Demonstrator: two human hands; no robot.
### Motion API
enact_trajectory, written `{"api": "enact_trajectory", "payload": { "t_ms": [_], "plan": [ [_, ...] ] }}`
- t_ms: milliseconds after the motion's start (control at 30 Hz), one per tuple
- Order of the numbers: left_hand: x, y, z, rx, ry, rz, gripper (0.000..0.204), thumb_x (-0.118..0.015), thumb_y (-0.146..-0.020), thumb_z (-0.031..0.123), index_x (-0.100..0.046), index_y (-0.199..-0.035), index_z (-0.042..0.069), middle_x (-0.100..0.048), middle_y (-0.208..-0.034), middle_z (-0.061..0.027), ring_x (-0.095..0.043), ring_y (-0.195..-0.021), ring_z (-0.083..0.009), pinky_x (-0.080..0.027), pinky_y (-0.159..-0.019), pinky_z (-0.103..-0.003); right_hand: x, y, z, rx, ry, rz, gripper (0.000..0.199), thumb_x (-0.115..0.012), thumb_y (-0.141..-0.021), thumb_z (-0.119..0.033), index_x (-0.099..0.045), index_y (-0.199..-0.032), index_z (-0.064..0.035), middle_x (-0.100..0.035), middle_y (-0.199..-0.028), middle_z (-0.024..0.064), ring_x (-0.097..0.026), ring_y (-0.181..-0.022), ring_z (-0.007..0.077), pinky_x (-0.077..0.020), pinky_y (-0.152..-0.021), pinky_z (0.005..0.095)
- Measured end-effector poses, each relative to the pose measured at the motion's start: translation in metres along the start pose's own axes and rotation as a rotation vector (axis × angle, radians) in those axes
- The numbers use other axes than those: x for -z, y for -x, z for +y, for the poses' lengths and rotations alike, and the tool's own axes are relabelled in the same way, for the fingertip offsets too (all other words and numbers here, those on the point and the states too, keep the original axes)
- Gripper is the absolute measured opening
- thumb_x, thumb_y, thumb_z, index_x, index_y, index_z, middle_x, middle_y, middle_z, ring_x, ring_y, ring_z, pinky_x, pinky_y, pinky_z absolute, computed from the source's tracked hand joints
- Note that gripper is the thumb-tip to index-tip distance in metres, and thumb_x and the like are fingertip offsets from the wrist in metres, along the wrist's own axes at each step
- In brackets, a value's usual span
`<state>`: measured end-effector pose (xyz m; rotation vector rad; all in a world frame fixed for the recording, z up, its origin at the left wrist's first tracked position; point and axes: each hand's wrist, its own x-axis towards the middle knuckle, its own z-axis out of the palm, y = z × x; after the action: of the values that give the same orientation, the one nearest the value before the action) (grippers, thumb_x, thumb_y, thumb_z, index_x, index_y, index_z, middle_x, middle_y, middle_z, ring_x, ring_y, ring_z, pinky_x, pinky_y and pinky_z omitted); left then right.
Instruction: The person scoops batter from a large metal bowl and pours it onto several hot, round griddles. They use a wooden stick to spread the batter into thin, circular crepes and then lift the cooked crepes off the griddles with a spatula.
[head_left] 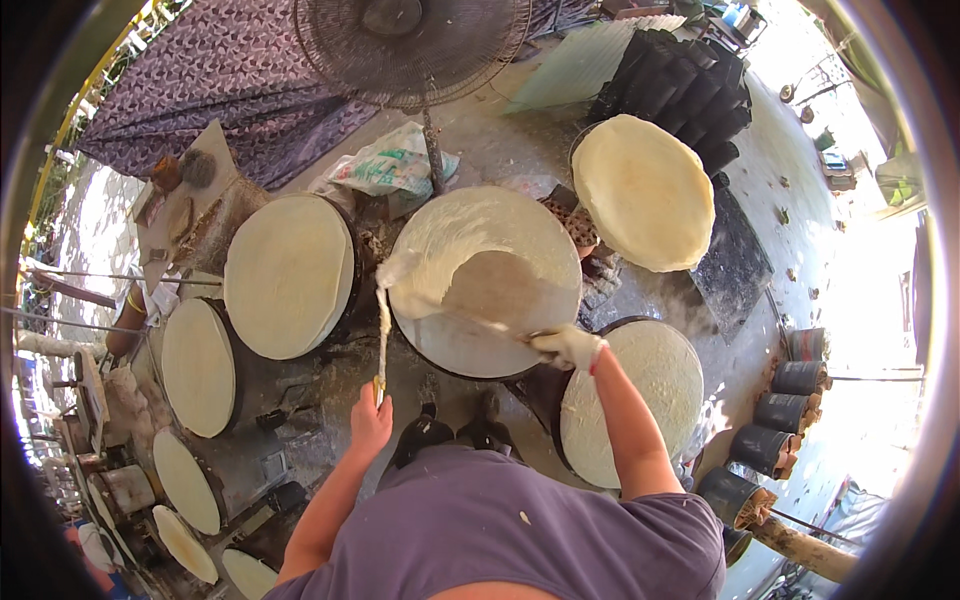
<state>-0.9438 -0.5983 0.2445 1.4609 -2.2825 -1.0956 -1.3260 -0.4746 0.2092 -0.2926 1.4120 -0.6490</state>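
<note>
A round griddle point(485, 374) stands in front of me. Pale wet batter point(440, 225) covers much of its top in a curved swath, leaving a brownish patch in the middle. My right hand point(570, 349), in a whitish work glove, is closed round the end of a long thin spreader point(465, 318), blurred by motion, that reaches leftward over the griddle. Left of the griddle, my bare left hand point(371, 420) grips the yellowish lower end of a batter-coated stick point(385, 325). Its pale, blurred head point(398, 268) is at the griddle's left edge.
Other griddles with pale flat rounds flank me: one left point(288, 275), another right point(632, 400), several further down the left. A large round sheet point(645, 192) lies at the far right. A standing fan point(415, 50) is ahead; black buckets point(765, 450) line the right.
</note>
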Motion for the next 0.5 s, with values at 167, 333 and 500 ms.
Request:
{"api": "enact_trajectory", "payload": {
  "t_ms": [167, 333, 500],
  "plan": [
    [-0.009, 0.046, -0.02, -0.01, -0.207, -0.03, 0.026, -0.054, -0.084, 0.01, -0.046, -0.108, 0.003, -0.059, -0.076, -0.0237, -0.058, -0.07, -0.0447, -0.044, -0.058, -0.052, 0.011, -0.002, -0.018, 0.229, -0.269, 0.375, 0.025, -0.058, -0.087, -0.026, -0.064, -0.108, -0.0145, -0.052, -0.062, -0.0026, -0.039, -0.039, 0.0051, -0.027, -0.033, 0.0213],
    [-0.009, 0.084, -0.015, -0.01, -0.313, -0.02, 0.027, -0.053, -0.083, 0.01, -0.045, -0.109, 0.005, -0.06, -0.084, -0.0233, -0.057, -0.074, -0.0452, -0.044, -0.062, -0.053, -0.034, -0.036, -0.018, 0.165, 0.088, 0.217, 0.03, -0.061, -0.085, -0.03, -0.066, -0.11, -0.0132, -0.055, -0.065, -0.0002, -0.039, -0.043, 0.0064, -0.0307, -0.037, 0.0233],
    [-0.016, 0.115, -0.017, 0.073, -0.363, -0.061, 0.029, -0.052, -0.084, 0.011, -0.044, -0.111, 0.006, -0.06, -0.09, -0.0237, -0.058, -0.077, -0.0444, -0.045, -0.064, -0.053, -0.011, -0.018, -0.001, 0.068, 0.241, 0.266, 0.033, -0.063, -0.084, -0.033, -0.067, -0.109, -0.0128, -0.054, -0.062, 0.0, -0.039, -0.044, 0.0088, -0.031, -0.039, 0.024]
  ]
}}
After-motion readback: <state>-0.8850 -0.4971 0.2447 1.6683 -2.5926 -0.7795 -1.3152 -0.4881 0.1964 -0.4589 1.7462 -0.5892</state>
